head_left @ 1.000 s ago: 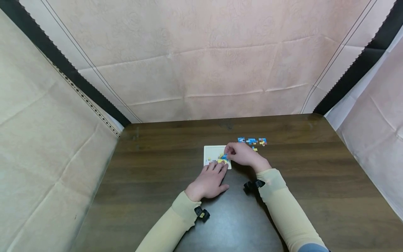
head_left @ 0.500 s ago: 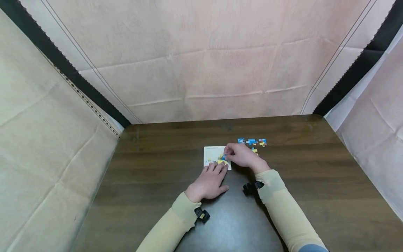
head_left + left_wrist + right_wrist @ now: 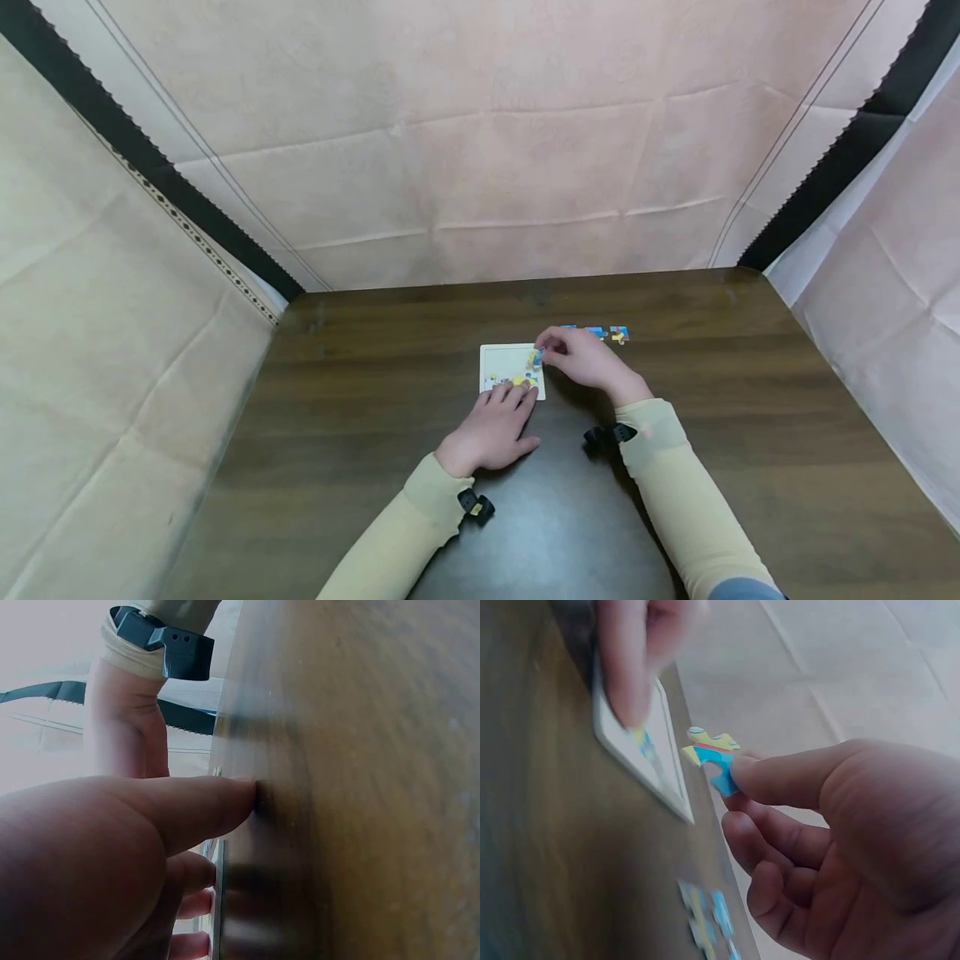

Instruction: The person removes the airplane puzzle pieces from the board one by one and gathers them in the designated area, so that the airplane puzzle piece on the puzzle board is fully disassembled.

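Observation:
A white puzzle board (image 3: 495, 357) lies on the table, with yellow and blue pieces along its near side. My left hand (image 3: 491, 433) rests its fingertips on that near side, fingers extended and thumb out to the side on the table. Over the board's right edge, my right hand (image 3: 588, 360) pinches a jigsaw piece (image 3: 712, 756) between thumb and index finger. This piece is blue and yellow with a thin red line, and in the right wrist view it is held tilted, apart from the board. The other right fingers curl inward.
Several loose jigsaw pieces (image 3: 619, 335) lie beyond my right hand, which partly covers them in the head view. The brown wooden table (image 3: 360, 433) ends at a pale cloth wall (image 3: 480, 192). Black cameras (image 3: 476, 505) sit on both wrists.
My right hand has lifted slightly up and away from the pieces on the board, still pinching the jigsaw piece. My left hand stays on the board. The head view has shifted a little.

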`<state>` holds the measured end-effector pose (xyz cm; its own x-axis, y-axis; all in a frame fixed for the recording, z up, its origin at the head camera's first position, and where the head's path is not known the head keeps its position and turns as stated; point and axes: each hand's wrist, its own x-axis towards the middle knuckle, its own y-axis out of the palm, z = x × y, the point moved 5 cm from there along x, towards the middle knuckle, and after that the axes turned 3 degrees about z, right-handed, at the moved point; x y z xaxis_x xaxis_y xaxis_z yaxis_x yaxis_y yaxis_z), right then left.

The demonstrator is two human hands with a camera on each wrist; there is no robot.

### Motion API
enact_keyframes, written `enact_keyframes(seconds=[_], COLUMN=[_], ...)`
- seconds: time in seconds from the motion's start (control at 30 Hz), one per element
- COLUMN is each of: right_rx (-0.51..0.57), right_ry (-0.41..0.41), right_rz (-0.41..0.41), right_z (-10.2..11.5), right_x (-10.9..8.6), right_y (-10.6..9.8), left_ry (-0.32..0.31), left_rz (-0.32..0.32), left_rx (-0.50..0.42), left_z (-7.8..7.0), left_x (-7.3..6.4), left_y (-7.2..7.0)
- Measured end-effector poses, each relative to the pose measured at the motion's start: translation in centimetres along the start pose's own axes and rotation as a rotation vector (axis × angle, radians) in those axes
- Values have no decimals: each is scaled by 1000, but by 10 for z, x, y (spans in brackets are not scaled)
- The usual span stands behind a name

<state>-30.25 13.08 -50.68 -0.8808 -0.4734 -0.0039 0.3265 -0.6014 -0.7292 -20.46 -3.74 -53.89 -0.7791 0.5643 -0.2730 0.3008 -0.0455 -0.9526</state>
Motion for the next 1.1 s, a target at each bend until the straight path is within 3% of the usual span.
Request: enact_keyframes(seconds=[0.3, 0.67, 1.1], right_rx=[49, 54, 71], right_ry=[63, 198, 279], right_rz=[-98, -129, -76], right_z=[-36, -91, -111], right_x=[-27, -74, -80], right_y=[-39, -80, -76], left_ry=[0, -7, -5], left_rz=[11, 12, 17], left_rx=[-7, -7, -19], left_z=[-4, -4, -4], left_x=[-1, -2, -4], left_y=[-4, -6, -7])
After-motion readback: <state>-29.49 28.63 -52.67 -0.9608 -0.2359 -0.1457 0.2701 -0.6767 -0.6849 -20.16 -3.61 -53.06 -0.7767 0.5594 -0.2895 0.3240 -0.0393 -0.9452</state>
